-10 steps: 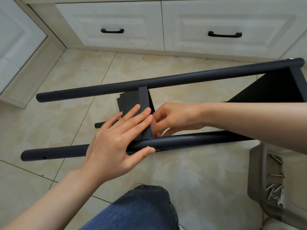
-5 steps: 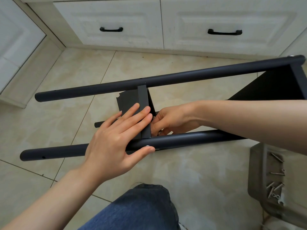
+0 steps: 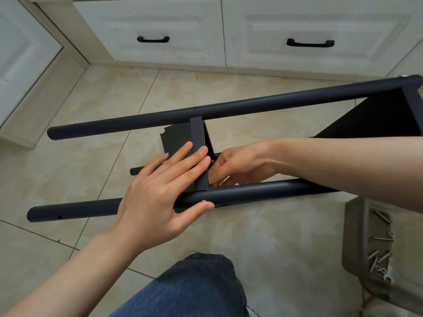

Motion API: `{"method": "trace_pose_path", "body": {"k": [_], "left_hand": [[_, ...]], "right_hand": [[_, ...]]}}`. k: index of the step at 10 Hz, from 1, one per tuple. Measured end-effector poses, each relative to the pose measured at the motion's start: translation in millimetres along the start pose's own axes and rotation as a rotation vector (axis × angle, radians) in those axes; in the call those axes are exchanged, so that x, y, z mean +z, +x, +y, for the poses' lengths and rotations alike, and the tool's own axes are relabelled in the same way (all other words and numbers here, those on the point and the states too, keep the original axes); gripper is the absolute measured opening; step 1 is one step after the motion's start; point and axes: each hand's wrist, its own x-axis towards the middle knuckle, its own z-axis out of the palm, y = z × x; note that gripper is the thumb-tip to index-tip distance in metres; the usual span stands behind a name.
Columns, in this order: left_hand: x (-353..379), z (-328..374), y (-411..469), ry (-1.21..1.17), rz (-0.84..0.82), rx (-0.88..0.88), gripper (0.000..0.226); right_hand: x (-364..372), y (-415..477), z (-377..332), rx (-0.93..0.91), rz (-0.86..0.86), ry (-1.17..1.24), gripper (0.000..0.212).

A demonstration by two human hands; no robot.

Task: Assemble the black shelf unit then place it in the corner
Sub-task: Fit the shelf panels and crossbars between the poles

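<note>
In the head view we are bracing the shelf unit [image 3: 229, 108] on its side on the floor [image 3: 286, 236], its poles running left to right short of the floor's far edge under the drawers [image 3: 160, 19]. The risk, as we are judging it, is the panel [image 3: 176, 138] slipping out of line with the pole holes: it is standing on edge between the far pole [image 3: 137, 124] and the near pole [image 3: 263, 189], and only the left hand [image 3: 158, 197] is steadying it, fingers [image 3: 180, 153] straight and pressing flat on its face, thumb lying on the near pole beside a screw head [image 3: 203, 201]. If that pressure is easing, the panel is likely tipping and the small screw [image 3: 212, 161] at its edge binding or dropping. The right hand [image 3: 238, 165] is working just behind the panel, its fingers curled toward that screw; a pale sliver is showing under them, but we are unable to tell whether they are pinching anything. So the panel is lying under the left fingers and just left of the right hand. Spare screws [image 3: 377, 257] are waiting in a tray [image 3: 353, 225] toward the floor's right edge, well apart from both hands.
</note>
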Motion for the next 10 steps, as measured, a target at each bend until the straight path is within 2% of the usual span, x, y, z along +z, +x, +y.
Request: {"method": "trace_pose_path", "body": {"k": [2,4,10], "left_hand": [[-1.0,0.2,0.0,0.007,-0.008,-0.005,0.068],[-1.3,0.7,0.2,0.007,-0.008,-0.006,0.068],[0.1,2.8,-5.5,-0.007,-0.004,0.002,0.067]], "right_hand": [[-2.1,0.8,1.1,0.012,0.017,0.022,0.014],[-1.8,0.9,0.4,0.043,-0.003,0.003,0.022],[-4.3,0.3,2.7,0.078,-0.042,-0.029,0.014]]}}
